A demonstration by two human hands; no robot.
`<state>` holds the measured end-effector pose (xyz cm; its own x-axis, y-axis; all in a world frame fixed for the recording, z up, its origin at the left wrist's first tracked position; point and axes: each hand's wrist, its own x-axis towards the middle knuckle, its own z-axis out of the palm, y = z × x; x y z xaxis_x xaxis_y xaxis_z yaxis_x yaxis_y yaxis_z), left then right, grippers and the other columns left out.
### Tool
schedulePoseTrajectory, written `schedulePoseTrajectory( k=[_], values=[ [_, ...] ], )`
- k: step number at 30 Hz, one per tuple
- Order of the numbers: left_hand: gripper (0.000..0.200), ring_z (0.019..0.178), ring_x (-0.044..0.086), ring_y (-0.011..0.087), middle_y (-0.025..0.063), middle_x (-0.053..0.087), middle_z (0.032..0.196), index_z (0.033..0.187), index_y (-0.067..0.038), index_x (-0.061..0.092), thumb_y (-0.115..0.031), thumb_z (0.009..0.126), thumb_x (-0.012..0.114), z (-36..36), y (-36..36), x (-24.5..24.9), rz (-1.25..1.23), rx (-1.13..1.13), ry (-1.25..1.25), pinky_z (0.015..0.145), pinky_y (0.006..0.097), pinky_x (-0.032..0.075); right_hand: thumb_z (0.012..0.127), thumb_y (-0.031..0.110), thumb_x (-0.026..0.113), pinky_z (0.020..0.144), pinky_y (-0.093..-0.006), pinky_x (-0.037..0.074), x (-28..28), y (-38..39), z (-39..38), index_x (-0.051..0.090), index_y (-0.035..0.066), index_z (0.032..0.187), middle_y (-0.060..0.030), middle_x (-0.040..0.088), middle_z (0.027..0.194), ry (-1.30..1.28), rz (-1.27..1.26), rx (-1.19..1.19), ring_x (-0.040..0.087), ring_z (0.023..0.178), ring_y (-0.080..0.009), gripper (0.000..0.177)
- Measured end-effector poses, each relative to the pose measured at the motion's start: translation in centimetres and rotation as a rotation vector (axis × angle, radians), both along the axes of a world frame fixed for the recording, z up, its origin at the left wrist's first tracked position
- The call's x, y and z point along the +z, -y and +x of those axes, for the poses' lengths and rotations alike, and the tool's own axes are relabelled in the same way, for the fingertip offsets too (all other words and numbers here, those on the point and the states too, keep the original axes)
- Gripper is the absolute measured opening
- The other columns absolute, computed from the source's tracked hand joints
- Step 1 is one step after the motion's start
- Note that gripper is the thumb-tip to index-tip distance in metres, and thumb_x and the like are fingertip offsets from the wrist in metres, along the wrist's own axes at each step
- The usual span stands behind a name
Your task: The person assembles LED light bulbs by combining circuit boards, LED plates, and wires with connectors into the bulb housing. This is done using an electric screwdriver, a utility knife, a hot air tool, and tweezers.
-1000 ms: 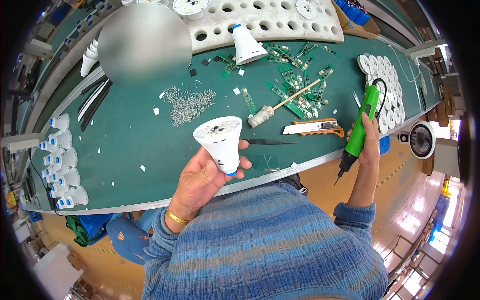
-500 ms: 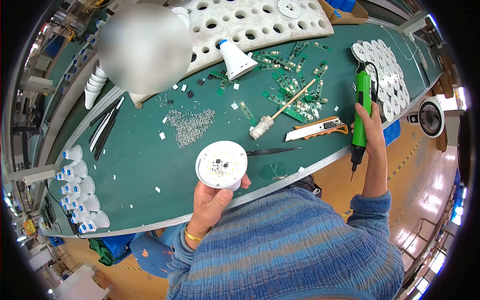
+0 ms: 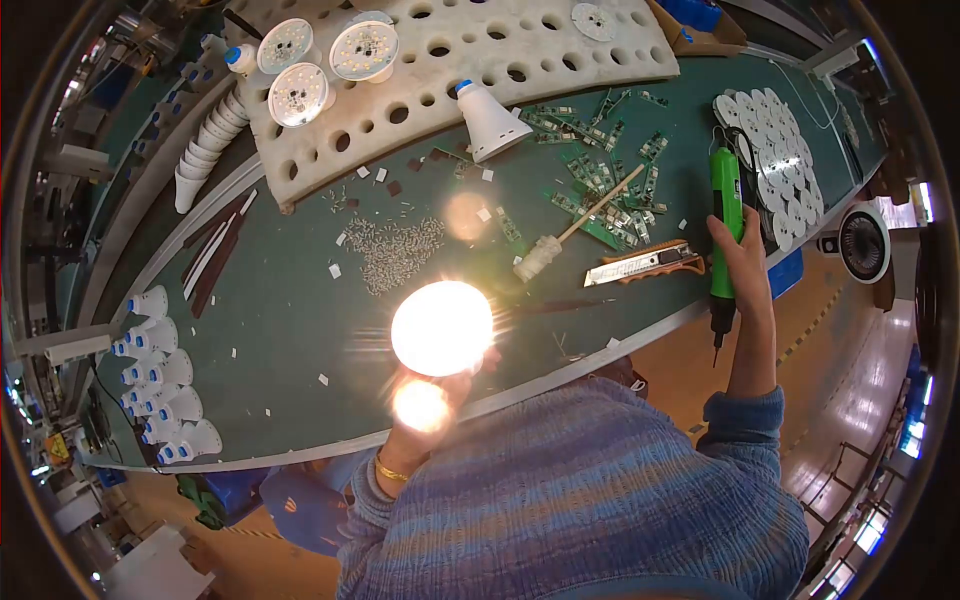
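Note:
My left hand (image 3: 410,440) is closed around an LED bulb (image 3: 443,328), whose face points up and glows so brightly that its details are washed out. Out over the table's front edge on the right, my right hand (image 3: 742,262) grips a green electric screwdriver (image 3: 725,190). Its bit points downward and touches nothing. A pile of small screws (image 3: 395,252) lies beyond the lit bulb. Left of the screwdriver are an orange-handled utility knife (image 3: 645,264) and a stick with a wrapped white end (image 3: 540,256).
At the back, a holed foam board (image 3: 400,112) carries upturned bulbs (image 3: 300,95). A white bulb housing (image 3: 492,122) lies near scattered green circuit boards (image 3: 600,175). White round LED plates (image 3: 785,170) cover the right end. Bulb housings (image 3: 172,405) stand in rows at left.
The bulb in my left hand has gone from unlit to brightly lit. Both hands keep their holds, nearly in place. The view has shifted slightly, and upturned bulbs on the foam board now show.

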<state>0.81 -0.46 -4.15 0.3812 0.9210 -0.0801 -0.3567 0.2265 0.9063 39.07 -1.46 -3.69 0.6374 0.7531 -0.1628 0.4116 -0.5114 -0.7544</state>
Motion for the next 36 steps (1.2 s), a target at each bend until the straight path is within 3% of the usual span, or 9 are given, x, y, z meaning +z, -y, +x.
schedulePoseTrajectory(
  k=[3, 8, 9, 12, 13, 17, 24, 27, 36],
  values=[
    [0.046, 0.096, 0.060, 0.0234, 0.0167, 0.059, 0.111, 0.128, 0.005, 0.043, -0.015, 0.089, 0.059, 0.0, 0.3, -0.1, -0.213, 0.045, 0.198, 0.083, 0.0335, 0.050, 0.082, 0.042, 0.065, 0.057, -0.0275, 0.047, -0.2, 0.0, 0.2, 0.040, 0.003, 0.126, -0.0069, 0.052, 0.089, -0.002, -0.023, 0.004, 0.055, 0.065, -0.0134, 0.064],
    [0.051, 0.095, 0.058, 0.0232, 0.0171, 0.054, 0.119, 0.129, 0.006, 0.040, -0.016, 0.088, 0.062, -0.3, 0.0, -0.3, 0.031, -0.044, 0.073, 0.079, 0.0361, 0.049, 0.082, 0.038, 0.066, 0.057, -0.0294, 0.047, 0.3, -0.2, -0.1, 0.040, 0.001, 0.125, -0.0079, 0.054, 0.086, -0.007, -0.035, -0.023, 0.056, 0.063, -0.0143, 0.063],
    [0.062, 0.098, 0.057, 0.0253, 0.0199, 0.048, 0.125, 0.134, 0.005, 0.033, -0.026, 0.088, 0.062, -0.4, -0.3, -0.6, 0.081, -0.098, 0.043, 0.078, 0.0368, 0.049, 0.082, 0.038, 0.066, 0.057, -0.0296, 0.047, 0.3, -0.3, -0.2, 0.040, 0.001, 0.125, -0.0078, 0.054, 0.086, 0.000, -0.036, -0.024, 0.056, 0.063, -0.0143, 0.062],
    [0.081, 0.101, 0.057, 0.0248, 0.0203, 0.045, 0.131, 0.138, 0.003, 0.027, -0.048, 0.086, 0.062, 0.0, -0.4, 0.1, -0.111, -0.029, 0.213, 0.082, 0.0357, 0.049, 0.082, 0.037, 0.066, 0.056, -0.0290, 0.047, 0.4, -0.3, -0.1, 0.040, 0.001, 0.125, -0.0076, 0.054, 0.086, -0.041, -0.040, -0.025, 0.056, 0.063, -0.0142, 0.062],
    [0.077, 0.103, 0.055, 0.0251, 0.0207, 0.041, 0.134, 0.140, 0.002, 0.023, -0.051, 0.091, 0.051, -0.4, -0.7, 0.0, -0.074, -0.091, 0.247, 0.081, 0.0361, 0.048, 0.082, 0.037, 0.066, 0.055, -0.0288, 0.047, 0.2, -0.2, 0.2, 0.040, 0.001, 0.125, -0.0075, 0.053, 0.086, -0.049, -0.028, -0.024, 0.056, 0.062, -0.0142, 0.061],
    [0.060, 0.104, 0.054, 0.0257, 0.0206, 0.040, 0.136, 0.140, 0.001, 0.025, -0.042, 0.099, 0.033, -0.8, -0.4, 0.3, -0.237, -0.057, 0.502, 0.083, 0.0357, 0.047, 0.084, 0.035, 0.065, 0.049, -0.0268, 0.046, -0.2, -0.4, 0.8, 0.042, 0.004, 0.122, -0.0064, 0.053, 0.084, -0.143, 0.001, -0.018, 0.056, 0.058, -0.0132, 0.054],
    [0.049, 0.105, 0.054, 0.0230, 0.0187, 0.043, 0.135, 0.139, -0.001, 0.029, -0.030, 0.101, 0.035, -1.2, 0.1, 0.9, -0.412, 0.053, 0.543, 0.088, 0.0337, 0.049, 0.085, 0.034, 0.065, 0.048, -0.0257, 0.046, -0.1, -0.4, 0.6, 0.042, 0.005, 0.123, -0.0056, 0.052, 0.081, -0.155, -0.004, -0.014, 0.055, 0.057, -0.0122, 0.053],
    [0.044, 0.105, 0.051, 0.0258, 0.0224, 0.038, 0.136, 0.136, 0.002, 0.033, -0.024, 0.100, 0.038, -1.4, 0.2, 0.7, -0.457, 0.056, 0.695, 0.088, 0.0335, 0.050, 0.084, 0.035, 0.066, 0.050, -0.0261, 0.046, 0.1, -0.5, 0.2, 0.040, 0.003, 0.125, -0.0062, 0.054, 0.083, -0.079, -0.014, -0.006, 0.055, 0.059, -0.0123, 0.058],
    [0.047, 0.108, 0.054, 0.0264, 0.0222, 0.039, 0.137, 0.138, 0.001, 0.029, -0.021, 0.099, 0.041, -1.7, 0.9, 1.4, -0.400, 0.065, 0.650, 0.089, 0.0332, 0.051, 0.080, 0.033, 0.071, 0.057, -0.0271, 0.047, -0.3, 0.0, 0.0, 0.040, 0.000, 0.128, -0.0069, 0.056, 0.087, 0.026, 0.027, 0.026, 0.055, 0.065, -0.0124, 0.066]
  ],
)
